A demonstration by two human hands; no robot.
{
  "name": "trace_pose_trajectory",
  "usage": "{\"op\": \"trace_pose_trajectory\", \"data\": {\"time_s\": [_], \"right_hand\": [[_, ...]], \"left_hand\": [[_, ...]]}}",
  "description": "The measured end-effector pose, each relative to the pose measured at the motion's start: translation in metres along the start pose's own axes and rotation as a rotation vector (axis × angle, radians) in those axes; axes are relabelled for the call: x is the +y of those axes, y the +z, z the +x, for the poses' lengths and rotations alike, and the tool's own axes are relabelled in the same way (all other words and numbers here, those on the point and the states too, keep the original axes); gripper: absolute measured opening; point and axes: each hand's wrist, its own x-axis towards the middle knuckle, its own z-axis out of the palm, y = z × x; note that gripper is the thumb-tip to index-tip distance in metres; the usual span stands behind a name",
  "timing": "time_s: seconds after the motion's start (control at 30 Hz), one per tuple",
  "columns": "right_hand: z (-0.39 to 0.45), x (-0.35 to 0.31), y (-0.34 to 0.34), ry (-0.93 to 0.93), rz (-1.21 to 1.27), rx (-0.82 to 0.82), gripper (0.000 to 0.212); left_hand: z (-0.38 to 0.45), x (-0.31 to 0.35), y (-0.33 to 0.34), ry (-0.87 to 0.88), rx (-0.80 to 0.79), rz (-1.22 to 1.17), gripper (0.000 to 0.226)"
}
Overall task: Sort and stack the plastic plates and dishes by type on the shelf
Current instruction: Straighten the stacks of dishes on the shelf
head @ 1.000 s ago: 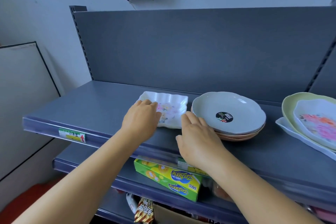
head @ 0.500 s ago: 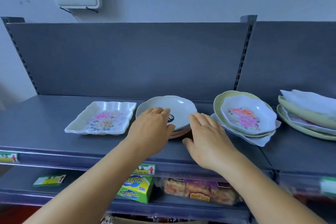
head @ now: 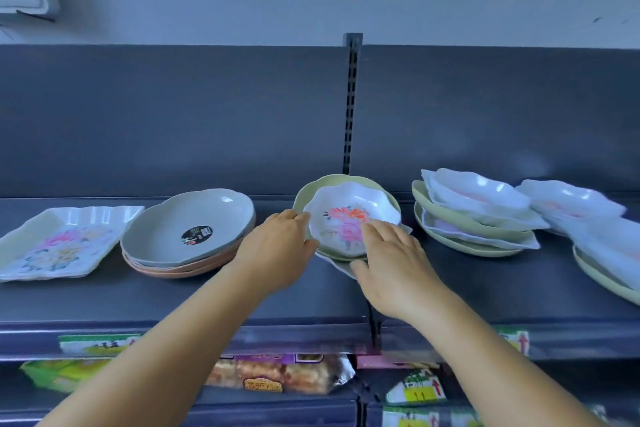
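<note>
Both hands have moved right, away from the gray plate stack (head: 188,229), to the small flower dish (head: 351,215) sitting on a green plate (head: 311,189) on the shelf (head: 450,288). The left hand (head: 277,246) touches its left rim with fingers curled. The right hand (head: 391,260) lies open, fingers spread on its front edge.

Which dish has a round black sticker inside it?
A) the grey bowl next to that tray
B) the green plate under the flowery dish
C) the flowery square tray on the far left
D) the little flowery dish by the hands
A: the black sticker sits inside the grey bowl, which tops a pile beside the square tray.
</note>
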Motion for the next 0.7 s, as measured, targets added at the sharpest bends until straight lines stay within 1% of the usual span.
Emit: {"op": "trace_pose_trajectory", "data": {"time_s": [0.1,0.23,0.3,0.5,0.6,0.7], "right_hand": [[0.005,0.028,0.0,0.027,0.017,-0.029,0.05],[0.015,0.055,0.004,0.066,0.043,-0.052,0.042],[0.02,0.062,0.007,0.08,0.064,-0.055,0.039],[0.036,0.062,0.012,0.115,0.106,-0.064,0.038],[0.042,0.059,0.015,0.135,0.117,-0.027,0.038],[0.045,0.06,0.019,0.159,0.139,0.016,0.035]], "left_hand": [[0.015,0.016,0.007,-0.055,-0.049,0.012,0.041],[0.033,0.027,0.018,-0.116,-0.076,0.028,0.033],[0.039,0.028,0.023,-0.151,-0.067,0.022,0.033],[0.054,0.029,0.03,-0.257,0.0,-0.048,0.036],[0.059,0.024,0.033,-0.289,-0.012,-0.077,0.033],[0.065,0.021,0.034,-0.338,0.008,-0.172,0.029]]}}
